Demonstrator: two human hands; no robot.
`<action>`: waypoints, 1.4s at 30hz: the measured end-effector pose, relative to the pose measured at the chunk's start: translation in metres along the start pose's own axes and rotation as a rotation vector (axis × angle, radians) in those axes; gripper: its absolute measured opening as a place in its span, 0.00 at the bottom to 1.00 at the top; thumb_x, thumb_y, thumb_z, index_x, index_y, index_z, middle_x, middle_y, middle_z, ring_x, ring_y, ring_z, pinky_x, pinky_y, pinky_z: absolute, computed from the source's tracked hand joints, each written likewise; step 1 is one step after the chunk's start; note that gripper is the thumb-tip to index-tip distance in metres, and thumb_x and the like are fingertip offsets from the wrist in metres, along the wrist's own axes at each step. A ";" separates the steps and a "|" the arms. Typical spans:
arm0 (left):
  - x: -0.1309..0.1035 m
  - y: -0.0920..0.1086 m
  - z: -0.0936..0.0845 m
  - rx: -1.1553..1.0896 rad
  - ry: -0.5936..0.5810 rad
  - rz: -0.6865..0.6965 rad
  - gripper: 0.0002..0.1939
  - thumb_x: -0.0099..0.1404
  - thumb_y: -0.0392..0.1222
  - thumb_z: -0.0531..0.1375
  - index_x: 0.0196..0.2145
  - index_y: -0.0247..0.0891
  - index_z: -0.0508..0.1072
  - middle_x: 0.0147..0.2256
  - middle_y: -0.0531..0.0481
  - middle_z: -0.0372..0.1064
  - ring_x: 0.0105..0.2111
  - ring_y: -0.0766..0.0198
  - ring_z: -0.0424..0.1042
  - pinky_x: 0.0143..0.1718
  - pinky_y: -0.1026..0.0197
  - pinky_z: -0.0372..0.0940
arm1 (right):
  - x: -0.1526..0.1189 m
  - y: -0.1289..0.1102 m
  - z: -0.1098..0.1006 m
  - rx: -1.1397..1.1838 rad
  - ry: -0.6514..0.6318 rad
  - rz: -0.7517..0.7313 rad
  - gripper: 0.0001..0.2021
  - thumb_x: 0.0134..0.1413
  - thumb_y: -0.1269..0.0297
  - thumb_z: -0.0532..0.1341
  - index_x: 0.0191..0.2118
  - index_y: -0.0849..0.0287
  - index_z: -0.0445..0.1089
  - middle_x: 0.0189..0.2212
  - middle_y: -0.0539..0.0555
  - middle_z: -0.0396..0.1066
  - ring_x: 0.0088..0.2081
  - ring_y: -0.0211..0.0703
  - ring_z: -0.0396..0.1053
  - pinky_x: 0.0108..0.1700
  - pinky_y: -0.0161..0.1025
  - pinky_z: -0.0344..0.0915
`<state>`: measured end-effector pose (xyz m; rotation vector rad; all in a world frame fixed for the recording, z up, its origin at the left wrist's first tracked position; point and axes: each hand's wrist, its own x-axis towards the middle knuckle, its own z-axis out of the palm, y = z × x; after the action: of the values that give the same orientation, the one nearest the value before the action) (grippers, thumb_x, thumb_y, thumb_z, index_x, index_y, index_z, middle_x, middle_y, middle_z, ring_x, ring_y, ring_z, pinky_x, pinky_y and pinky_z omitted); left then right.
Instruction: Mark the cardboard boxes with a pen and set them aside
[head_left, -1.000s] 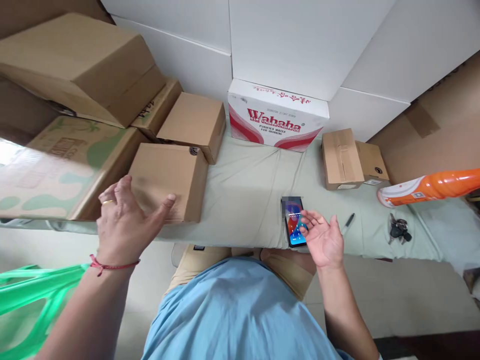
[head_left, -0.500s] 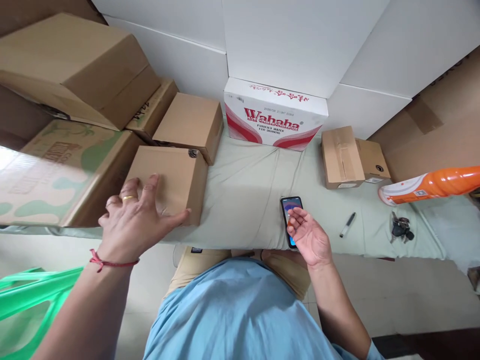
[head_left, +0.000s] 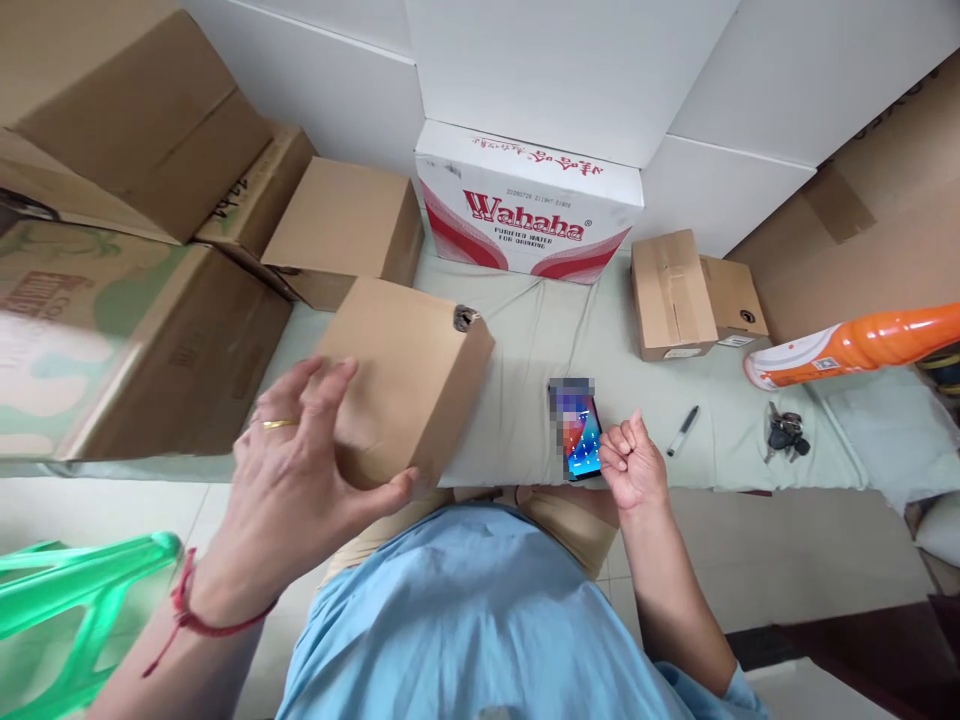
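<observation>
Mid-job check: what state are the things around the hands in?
Brown box: top closed, gripped by the left hand
Right hand: curled beside the phone
Phone: screen lit
Pen: lying on the cloth
Keys: bunched together on the cloth
Taped box: closed
Wahaha carton: top closed
Orange bottle: cap out of view

Green-draped table (head_left: 517, 350): Wahaha carton (head_left: 525, 215), 2 boxes (head_left: 673, 295) at right, phone (head_left: 581, 435), pen (head_left: 683, 430), keys (head_left: 786, 434), bottle (head_left: 855, 348).

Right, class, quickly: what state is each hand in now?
Left hand: closed on the nearest cardboard box.
Right hand: loosely closed beside the phone, nothing visible in it.
</observation>
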<state>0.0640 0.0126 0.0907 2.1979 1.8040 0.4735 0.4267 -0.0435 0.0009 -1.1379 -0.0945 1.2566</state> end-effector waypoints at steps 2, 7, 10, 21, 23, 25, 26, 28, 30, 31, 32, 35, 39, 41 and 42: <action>0.008 0.014 0.004 0.039 -0.050 -0.006 0.58 0.53 0.66 0.69 0.76 0.46 0.56 0.76 0.29 0.50 0.73 0.24 0.56 0.66 0.22 0.61 | 0.001 0.001 0.002 0.035 0.032 -0.008 0.32 0.53 0.45 0.79 0.21 0.56 0.59 0.19 0.45 0.62 0.20 0.28 0.54 0.19 0.27 0.59; 0.017 0.043 0.017 0.078 -0.168 0.017 0.60 0.52 0.67 0.71 0.76 0.43 0.59 0.78 0.27 0.43 0.71 0.15 0.57 0.62 0.21 0.62 | -0.002 0.003 -0.001 -0.040 0.048 -0.081 0.19 0.54 0.48 0.78 0.33 0.57 0.75 0.35 0.53 0.79 0.28 0.33 0.66 0.30 0.33 0.73; 0.014 0.050 0.025 0.133 -0.234 0.056 0.53 0.59 0.65 0.70 0.76 0.43 0.61 0.79 0.28 0.43 0.69 0.15 0.59 0.59 0.22 0.66 | -0.008 -0.004 -0.011 -0.098 0.063 -0.129 0.22 0.41 0.58 0.85 0.30 0.57 0.72 0.27 0.46 0.71 0.26 0.29 0.61 0.26 0.28 0.65; -0.005 0.011 0.026 -0.102 -0.399 0.149 0.37 0.76 0.64 0.54 0.73 0.40 0.64 0.66 0.30 0.65 0.50 0.41 0.81 0.57 0.38 0.75 | 0.003 -0.041 -0.086 -0.838 0.483 -0.373 0.34 0.54 0.22 0.59 0.27 0.50 0.51 0.20 0.41 0.53 0.20 0.33 0.48 0.21 0.34 0.49; -0.010 0.011 0.023 -0.193 -0.443 0.148 0.36 0.77 0.65 0.53 0.72 0.41 0.65 0.64 0.33 0.67 0.44 0.47 0.82 0.51 0.43 0.78 | 0.010 -0.047 -0.101 -1.023 0.567 -0.393 0.33 0.56 0.21 0.52 0.28 0.49 0.55 0.21 0.45 0.60 0.22 0.37 0.55 0.24 0.38 0.55; -0.013 0.014 0.022 -0.240 -0.456 0.133 0.34 0.77 0.65 0.52 0.70 0.42 0.67 0.59 0.36 0.70 0.38 0.51 0.82 0.46 0.46 0.78 | 0.019 -0.056 -0.112 -1.141 0.598 -0.380 0.31 0.51 0.24 0.59 0.30 0.51 0.62 0.26 0.51 0.70 0.27 0.43 0.64 0.31 0.41 0.63; -0.014 0.015 0.022 -0.248 -0.452 0.123 0.33 0.77 0.65 0.52 0.68 0.42 0.69 0.56 0.38 0.71 0.36 0.53 0.81 0.43 0.47 0.78 | 0.024 -0.061 -0.116 -1.208 0.614 -0.370 0.29 0.48 0.28 0.64 0.32 0.52 0.65 0.29 0.54 0.73 0.31 0.47 0.68 0.35 0.44 0.66; -0.013 0.018 0.022 -0.253 -0.435 0.106 0.32 0.77 0.65 0.51 0.65 0.41 0.73 0.50 0.41 0.73 0.32 0.54 0.80 0.40 0.48 0.77 | 0.036 -0.070 -0.120 -1.337 0.646 -0.341 0.26 0.46 0.36 0.68 0.37 0.53 0.69 0.34 0.59 0.78 0.38 0.55 0.73 0.45 0.49 0.69; -0.010 0.021 0.023 -0.264 -0.417 0.104 0.30 0.77 0.64 0.51 0.62 0.41 0.75 0.45 0.43 0.73 0.30 0.54 0.79 0.38 0.50 0.75 | 0.048 -0.077 -0.119 -1.434 0.665 -0.305 0.24 0.47 0.42 0.69 0.42 0.55 0.70 0.36 0.62 0.80 0.42 0.61 0.75 0.51 0.54 0.68; -0.009 0.022 0.023 -0.279 -0.415 0.108 0.30 0.77 0.63 0.52 0.61 0.41 0.76 0.44 0.43 0.73 0.30 0.55 0.78 0.37 0.50 0.74 | 0.053 -0.079 -0.117 -1.469 0.669 -0.291 0.25 0.48 0.44 0.69 0.46 0.56 0.71 0.36 0.62 0.80 0.44 0.63 0.75 0.52 0.55 0.68; -0.008 0.022 0.024 -0.301 -0.415 0.111 0.29 0.77 0.62 0.52 0.60 0.41 0.76 0.43 0.44 0.74 0.29 0.56 0.78 0.37 0.51 0.74 | 0.059 -0.081 -0.115 -1.496 0.669 -0.282 0.25 0.48 0.47 0.69 0.48 0.57 0.71 0.35 0.61 0.80 0.45 0.64 0.75 0.53 0.55 0.67; -0.008 0.019 0.026 -0.378 -0.403 0.084 0.27 0.77 0.62 0.52 0.60 0.43 0.77 0.43 0.46 0.75 0.28 0.59 0.77 0.35 0.55 0.73 | 0.070 -0.081 -0.107 -1.512 0.652 -0.291 0.23 0.48 0.56 0.69 0.51 0.56 0.73 0.30 0.56 0.78 0.43 0.62 0.75 0.52 0.53 0.67; -0.013 -0.002 0.037 -0.396 -0.264 -0.037 0.25 0.75 0.62 0.55 0.55 0.42 0.77 0.44 0.45 0.78 0.36 0.55 0.80 0.37 0.55 0.74 | 0.068 -0.079 -0.101 -1.364 0.604 -0.354 0.18 0.43 0.63 0.68 0.44 0.54 0.76 0.20 0.47 0.65 0.32 0.53 0.69 0.40 0.46 0.66; -0.019 -0.016 0.046 -0.382 -0.229 -0.093 0.23 0.74 0.60 0.55 0.50 0.40 0.78 0.43 0.43 0.79 0.37 0.54 0.81 0.38 0.54 0.74 | 0.059 -0.082 -0.102 -1.254 0.567 -0.380 0.14 0.46 0.59 0.66 0.41 0.55 0.75 0.19 0.45 0.62 0.26 0.47 0.64 0.31 0.41 0.63; -0.022 -0.023 0.051 -0.383 -0.231 -0.110 0.22 0.74 0.59 0.54 0.47 0.40 0.78 0.42 0.43 0.80 0.37 0.54 0.81 0.38 0.54 0.75 | 0.053 -0.084 -0.102 -1.173 0.534 -0.391 0.13 0.48 0.57 0.64 0.40 0.55 0.74 0.20 0.45 0.61 0.24 0.43 0.62 0.28 0.38 0.60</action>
<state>0.0603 -0.0045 0.0335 1.8045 1.5540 0.4743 0.5676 -0.0552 -0.0159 -2.2798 -0.6782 0.4327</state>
